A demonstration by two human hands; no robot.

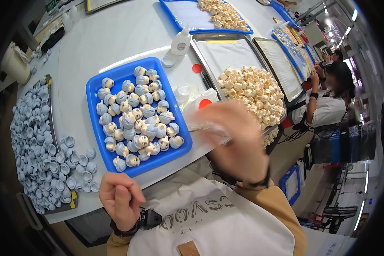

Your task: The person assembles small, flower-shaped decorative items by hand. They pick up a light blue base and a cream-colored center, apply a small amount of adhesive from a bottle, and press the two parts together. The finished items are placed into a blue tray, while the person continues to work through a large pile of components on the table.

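My left hand (120, 200) hovers at the near edge of the table, just below the blue tray (89, 106). Its fingers are curled in; whatever they hold, if anything, is hidden. Small doll heads (139, 141) with pale blue hair fill most of that tray. My right hand (234, 136) is smeared by motion over the table's near right side, so its fingers cannot be read. Beside it are a jar with a red disc on top (205, 103) and a crumpled clear plastic sheet (211, 132). Beyond it lie many cream doll-head pieces (251, 91) in a metal tray (207, 53).
A large heap of pale blue hair caps (38, 145) spreads along the left. A white squeeze bottle (181, 42) stands behind the blue tray, near black pens (206, 80). Another blue-rimmed tray (179, 17) holds cream pieces farther back. Another person (330, 98) sits at the right.
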